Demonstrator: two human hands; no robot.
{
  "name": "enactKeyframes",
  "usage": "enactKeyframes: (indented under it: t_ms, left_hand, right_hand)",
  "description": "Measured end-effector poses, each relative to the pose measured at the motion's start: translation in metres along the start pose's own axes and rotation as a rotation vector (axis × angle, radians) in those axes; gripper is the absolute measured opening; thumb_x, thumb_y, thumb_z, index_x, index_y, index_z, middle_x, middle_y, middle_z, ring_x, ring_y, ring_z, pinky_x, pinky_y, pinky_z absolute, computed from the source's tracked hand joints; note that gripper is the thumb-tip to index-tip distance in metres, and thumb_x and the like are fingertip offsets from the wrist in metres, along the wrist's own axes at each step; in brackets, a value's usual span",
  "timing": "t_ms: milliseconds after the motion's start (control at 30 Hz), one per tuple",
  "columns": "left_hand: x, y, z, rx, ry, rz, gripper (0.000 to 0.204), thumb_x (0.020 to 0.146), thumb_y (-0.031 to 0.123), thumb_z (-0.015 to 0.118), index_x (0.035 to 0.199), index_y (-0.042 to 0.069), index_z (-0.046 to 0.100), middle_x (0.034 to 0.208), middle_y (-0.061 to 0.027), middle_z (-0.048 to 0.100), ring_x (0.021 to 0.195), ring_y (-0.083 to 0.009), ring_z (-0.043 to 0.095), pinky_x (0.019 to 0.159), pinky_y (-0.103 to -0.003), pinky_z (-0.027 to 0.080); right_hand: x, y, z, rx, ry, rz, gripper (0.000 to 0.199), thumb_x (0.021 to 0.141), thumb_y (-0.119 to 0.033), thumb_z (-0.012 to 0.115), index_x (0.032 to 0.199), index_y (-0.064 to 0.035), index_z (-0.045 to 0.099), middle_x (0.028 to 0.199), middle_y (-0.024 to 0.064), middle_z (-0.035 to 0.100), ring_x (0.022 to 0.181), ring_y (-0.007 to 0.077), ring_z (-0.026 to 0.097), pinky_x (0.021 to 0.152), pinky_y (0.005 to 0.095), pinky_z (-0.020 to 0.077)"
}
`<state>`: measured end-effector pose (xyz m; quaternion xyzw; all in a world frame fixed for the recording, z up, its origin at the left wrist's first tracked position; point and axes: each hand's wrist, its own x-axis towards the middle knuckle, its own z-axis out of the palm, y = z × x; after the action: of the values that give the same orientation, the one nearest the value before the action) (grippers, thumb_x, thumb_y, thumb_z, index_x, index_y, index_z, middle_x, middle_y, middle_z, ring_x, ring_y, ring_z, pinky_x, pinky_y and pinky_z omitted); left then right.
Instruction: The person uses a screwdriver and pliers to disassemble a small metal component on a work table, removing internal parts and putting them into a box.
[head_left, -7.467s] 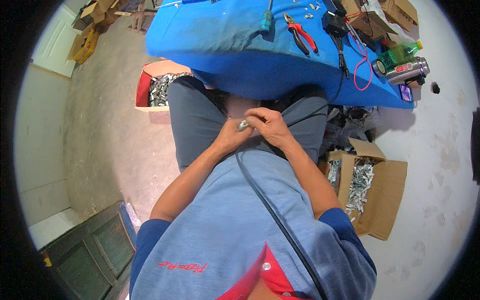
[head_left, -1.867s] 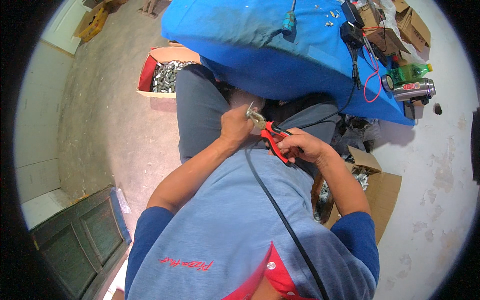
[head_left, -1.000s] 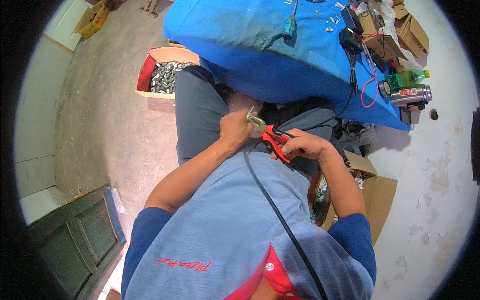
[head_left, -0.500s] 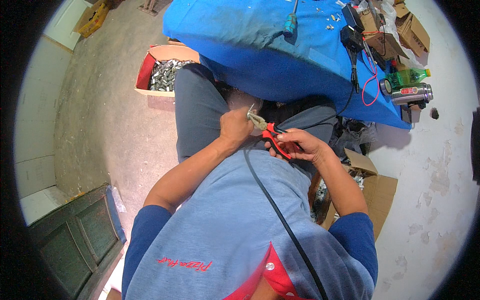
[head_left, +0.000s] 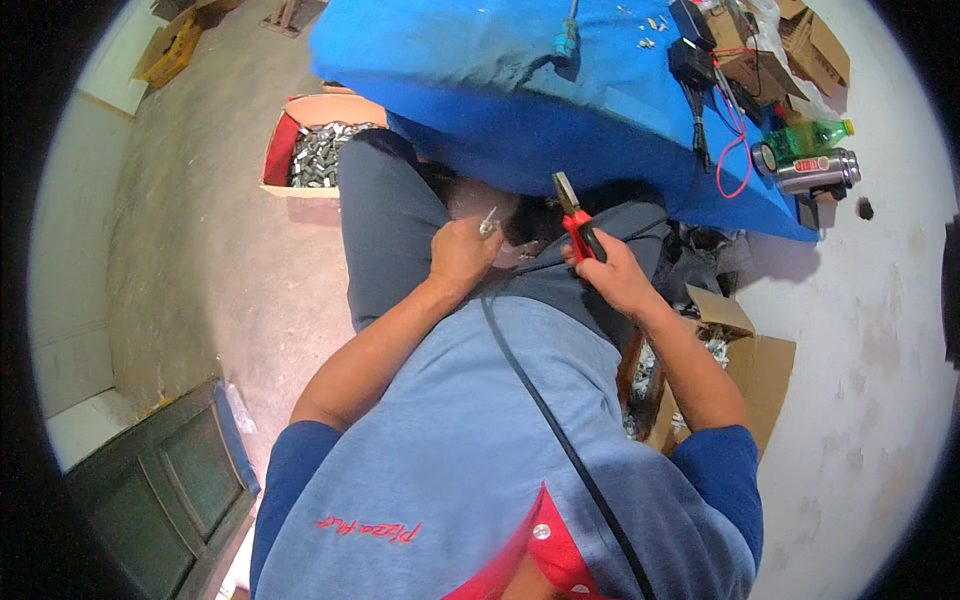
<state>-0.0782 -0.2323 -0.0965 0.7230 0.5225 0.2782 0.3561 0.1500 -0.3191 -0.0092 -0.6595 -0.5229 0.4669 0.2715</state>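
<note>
- Two hands were up over my lap, apart from each other, each closed around its own item.
- My left hand (head_left: 462, 256) was curled into a loose fist around a small silvery metal piece (head_left: 488, 221); its tip stuck up past the knuckles toward the far side. Held that way, the exposed end faced the tool, probably so it could be worked on.
- My right hand (head_left: 610, 277) was wrapped tight on the red handles of the pliers (head_left: 575, 217), nose pointing up and away toward the blue table cover (head_left: 480, 60). Whether the nose was parted I could not tell.
- Pliers and piece were near but not touching; a gap showed between them.
- Left forearm ran in from lower left, elbow bent, wrist roughly straight. Right forearm came in from lower right, wrist cocked slightly upward.
- Left of my knee, on the floor, sat an open cardboard box (head_left: 318, 152) of small metal parts; another open carton (head_left: 745, 370) lay by my right side, both within easy reach, likely as supply and output.
- Far right on the table edge: a green bottle (head_left: 812, 136) and a metal flask (head_left: 812, 172).
</note>
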Motion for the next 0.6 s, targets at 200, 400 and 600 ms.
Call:
enactKeyframes:
  t_ms: [200,400,600]
  left_hand:
    - [-0.003,0.007,-0.002,-0.013,-0.134,0.066,0.033,0.086,0.031,0.069,0.074,0.0,0.065,0.071,-0.0247,0.063,0.07,-0.044,0.064,0.063,-0.05,0.05]
    - [-0.005,0.0,-0.001,0.009,-0.246,0.104,0.029,0.082,0.029,0.071,0.08,0.001,0.067,0.077,-0.0242,0.066,0.074,-0.0434,0.066,0.066,-0.049,0.051]
    - [-0.004,0.011,-0.008,-0.045,-0.326,0.062,0.029,0.082,0.029,0.071,0.082,0.0,0.069,0.076,-0.0245,0.066,0.074,-0.043,0.066,0.066,-0.048,0.051]
  right_hand:
    - [0.035,-0.01,0.048,0.419,0.093,0.089,0.031,0.09,-0.023,0.069,0.109,-0.001,0.059,0.094,0.0049,0.064,0.086,0.0116,0.061,0.08,0.0271,0.0507]
    - [0.066,-0.015,0.077,0.203,0.234,-0.122,0.025,0.085,-0.016,0.066,0.104,0.0004,0.061,0.09,0.0083,0.066,0.082,0.017,0.063,0.077,0.0327,0.051]
    - [0.06,-0.017,0.073,0.148,0.165,-0.154,0.026,0.082,-0.007,0.06,0.107,0.0002,0.061,0.093,0.0075,0.067,0.085,0.0162,0.063,0.08,0.0317,0.0509]
